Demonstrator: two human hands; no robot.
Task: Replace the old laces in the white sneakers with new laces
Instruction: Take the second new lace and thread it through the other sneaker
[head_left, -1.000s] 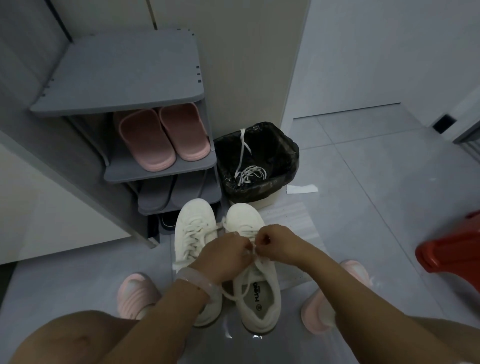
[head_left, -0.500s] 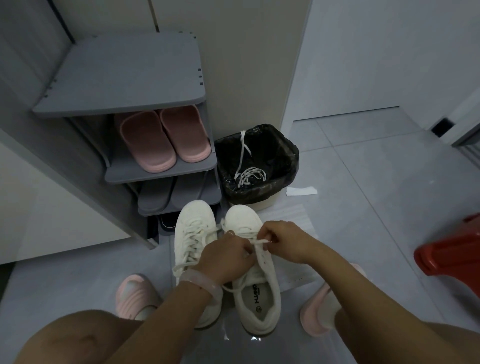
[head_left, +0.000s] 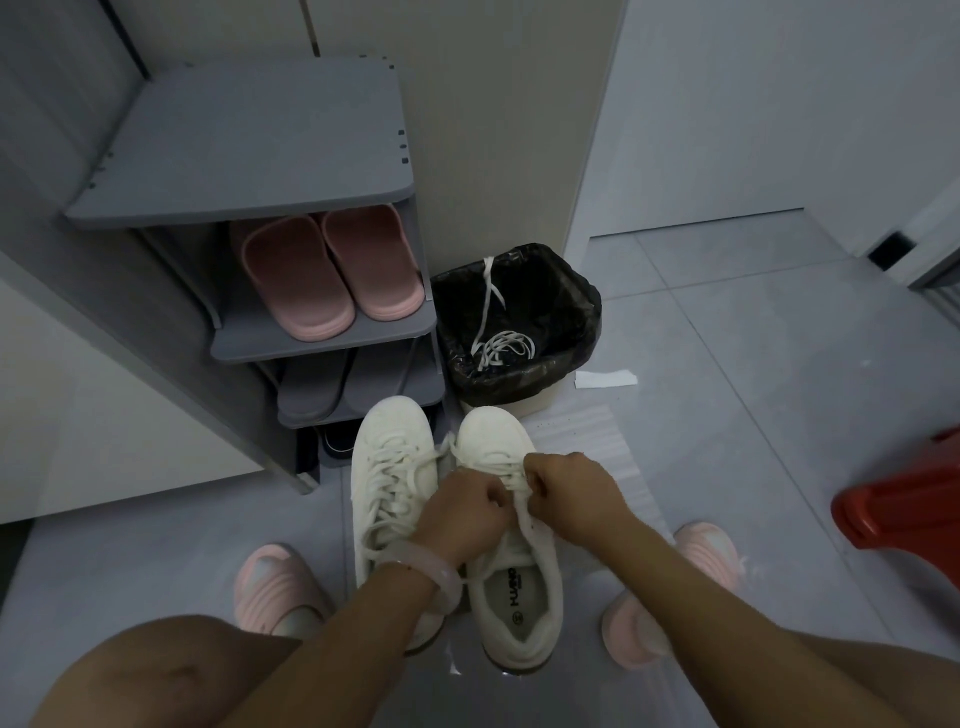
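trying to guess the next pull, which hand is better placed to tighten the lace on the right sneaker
Probably the right hand. It pinches the lace over the right sneaker and has bare floor on its outer side. The left hand sits between both sneakers, cramped by the left sneaker.

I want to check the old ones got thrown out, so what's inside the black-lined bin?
A tangle of white laces lies in the bin, one end trailing up its back wall. The dark liner hides anything beneath them.
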